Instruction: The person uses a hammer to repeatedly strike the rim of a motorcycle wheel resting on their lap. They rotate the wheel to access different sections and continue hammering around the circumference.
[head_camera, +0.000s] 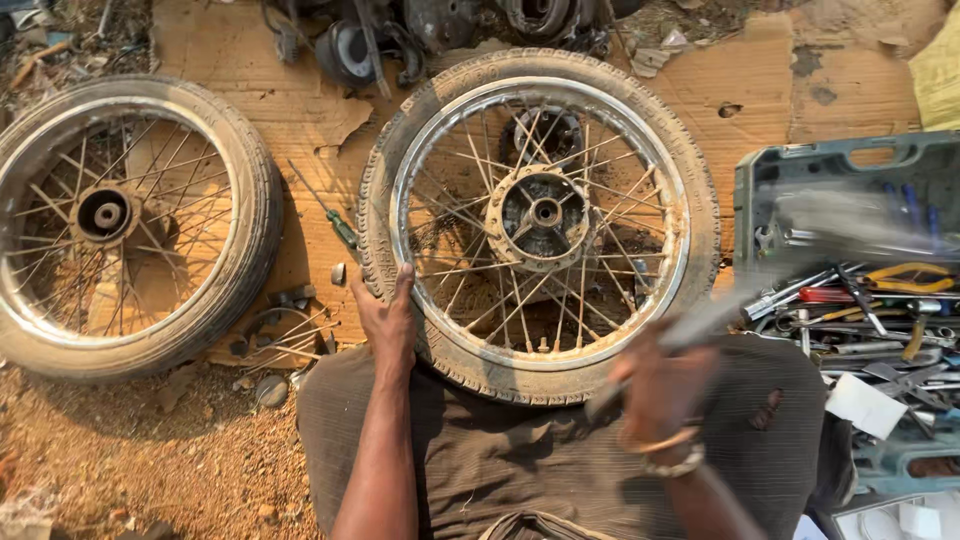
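I see the spoked wheel (540, 225) lying flat on the cardboard (250, 100), straight ahead of my lap, its axle pointing up at the camera. My left hand (385, 315) is the nearer one, clamped over the tyre's near-left edge. My right hand (660, 385) hovers off the near-right rim, closed around a long metal tool (700, 322) that is motion-blurred and slants up toward the open toolbox (850, 170) on the right. A second wheel (125, 225) lies well apart, left.
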